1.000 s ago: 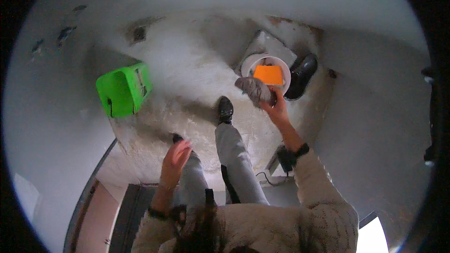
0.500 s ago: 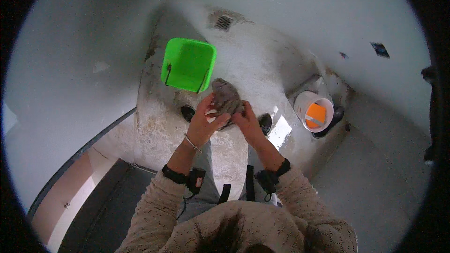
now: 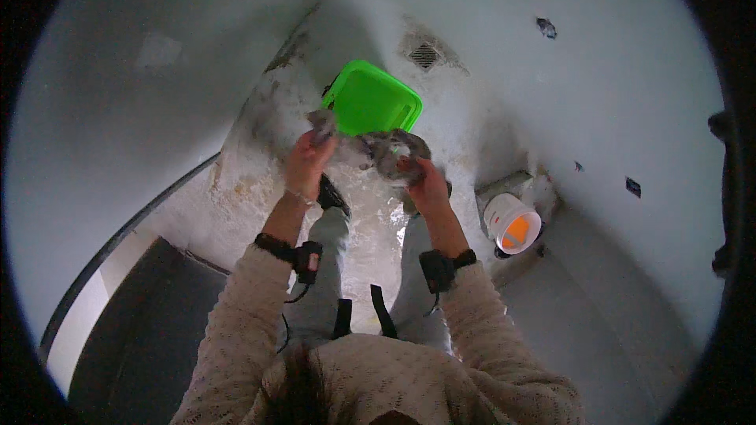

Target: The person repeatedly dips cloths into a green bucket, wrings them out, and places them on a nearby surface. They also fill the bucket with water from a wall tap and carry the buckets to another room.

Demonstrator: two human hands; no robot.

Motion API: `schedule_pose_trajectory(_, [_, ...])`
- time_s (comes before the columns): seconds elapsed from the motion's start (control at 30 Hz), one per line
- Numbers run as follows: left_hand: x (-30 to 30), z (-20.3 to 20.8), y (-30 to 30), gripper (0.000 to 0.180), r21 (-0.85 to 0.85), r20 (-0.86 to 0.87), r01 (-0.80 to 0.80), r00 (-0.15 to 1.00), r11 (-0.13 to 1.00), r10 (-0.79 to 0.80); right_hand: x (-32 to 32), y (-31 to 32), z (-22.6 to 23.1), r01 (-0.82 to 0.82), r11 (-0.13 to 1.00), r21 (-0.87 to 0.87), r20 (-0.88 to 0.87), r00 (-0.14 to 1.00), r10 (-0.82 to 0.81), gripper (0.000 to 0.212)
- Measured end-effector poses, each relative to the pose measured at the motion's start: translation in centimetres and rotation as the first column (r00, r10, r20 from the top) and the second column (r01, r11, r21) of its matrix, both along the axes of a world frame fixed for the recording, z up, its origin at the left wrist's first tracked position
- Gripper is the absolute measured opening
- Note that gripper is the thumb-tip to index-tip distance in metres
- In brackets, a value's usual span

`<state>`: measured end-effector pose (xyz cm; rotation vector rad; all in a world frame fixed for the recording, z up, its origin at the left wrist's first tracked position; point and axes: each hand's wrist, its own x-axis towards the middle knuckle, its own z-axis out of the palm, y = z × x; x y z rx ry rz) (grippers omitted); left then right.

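Observation:
A wet-looking grey-brown rag (image 3: 391, 159) is stretched and bunched between my hands, just on my side of a bright green bucket (image 3: 372, 99). One end is gripped by my left hand (image 3: 309, 161), with a tuft standing above its closed fingers. My right hand (image 3: 426, 186) is closed on the other, bulkier end. The rag's middle is smeared by motion. The rag and my left fingers overlap the bucket's near edge in the view.
A white bucket (image 3: 504, 216) with an orange thing (image 3: 516, 230) inside stands at the right by the wall. Beyond the green bucket is a floor drain (image 3: 424, 55). Pale walls with small openings close in on both sides. The stained floor (image 3: 366, 228) looks wet.
My hands have moved apart, drawing the bunched rag out sideways. My view has shifted, so the green bucket now appears farther right and turned.

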<state>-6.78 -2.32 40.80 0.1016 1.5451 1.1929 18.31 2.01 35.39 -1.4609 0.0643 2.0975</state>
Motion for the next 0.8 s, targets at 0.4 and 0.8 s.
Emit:
schedule_pose_trajectory(0.4, [6.7, -0.1, 1.6, 0.035, -0.077, -0.267, 0.444, 0.853, 0.893, -0.448, -1.0, 6.8, 0.9, -0.93, -0.016, 0.367, 0.745, 0.284, 0.604, 0.055])
schedule_pose_trajectory(0.8, [2.9, 12.6, 1.6, 0.023, 0.079, -0.714, 0.443, 0.65, 0.893, -0.259, 1.8, 13.5, 12.1, -0.772, -0.51, 0.379, 0.925, 0.321, 0.202, 0.033])
